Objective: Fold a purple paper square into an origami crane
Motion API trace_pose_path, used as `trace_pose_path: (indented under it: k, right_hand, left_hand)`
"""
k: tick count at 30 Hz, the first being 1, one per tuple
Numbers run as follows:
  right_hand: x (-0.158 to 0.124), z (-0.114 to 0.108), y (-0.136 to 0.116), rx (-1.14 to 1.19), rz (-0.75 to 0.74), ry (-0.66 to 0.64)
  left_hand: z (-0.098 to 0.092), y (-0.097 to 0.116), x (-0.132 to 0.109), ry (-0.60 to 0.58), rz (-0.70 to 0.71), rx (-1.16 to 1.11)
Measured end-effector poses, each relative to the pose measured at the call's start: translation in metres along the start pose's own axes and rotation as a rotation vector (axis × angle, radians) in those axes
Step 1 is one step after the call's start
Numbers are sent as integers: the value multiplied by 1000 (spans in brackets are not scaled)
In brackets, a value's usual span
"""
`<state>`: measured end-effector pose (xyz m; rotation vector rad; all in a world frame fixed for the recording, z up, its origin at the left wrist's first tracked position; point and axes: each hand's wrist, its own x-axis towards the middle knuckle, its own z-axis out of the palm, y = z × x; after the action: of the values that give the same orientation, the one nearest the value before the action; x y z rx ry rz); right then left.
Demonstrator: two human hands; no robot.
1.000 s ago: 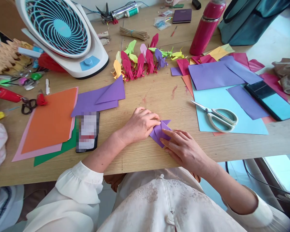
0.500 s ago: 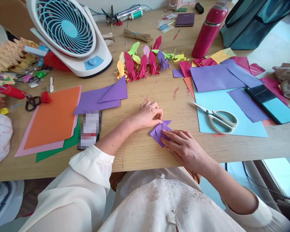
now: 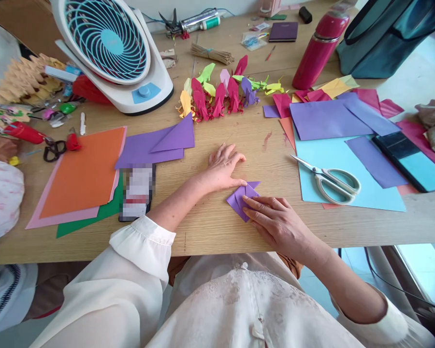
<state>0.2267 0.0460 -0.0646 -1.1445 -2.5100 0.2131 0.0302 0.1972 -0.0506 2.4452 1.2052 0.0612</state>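
Folded purple paper [image 3: 235, 200], lying flat near the front edge of the bench [image 3: 203, 224]. Open wood adjoins it leftward and beyond; at right, the blue sheet [image 3: 326, 150] with scissors [image 3: 326, 172] limits movement. Right hand [image 3: 282, 224]: fingers extended, laid on the packet. Left hand [image 3: 223, 166]: spread open, thumb at the upper edge, contact uncertain. Packet: presumably light, crisp, easily creased; best held by layered sides, sparing the slender tip.

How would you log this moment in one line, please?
left hand: spread, thumb at folded purple paper; right hand: laid on it; scissors: on light-blue sheet
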Motion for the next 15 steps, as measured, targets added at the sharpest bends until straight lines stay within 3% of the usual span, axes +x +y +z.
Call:
trace_pose_path:
  k: [7,15]
  right_hand:
    - [0,2,1,0,-4,16]
    - [-3,3,5,9,-25,-3]
  left_hand:
    - [0,-10,5,-102,4,15]
    - [-11,-1,4,-210,-14,78]
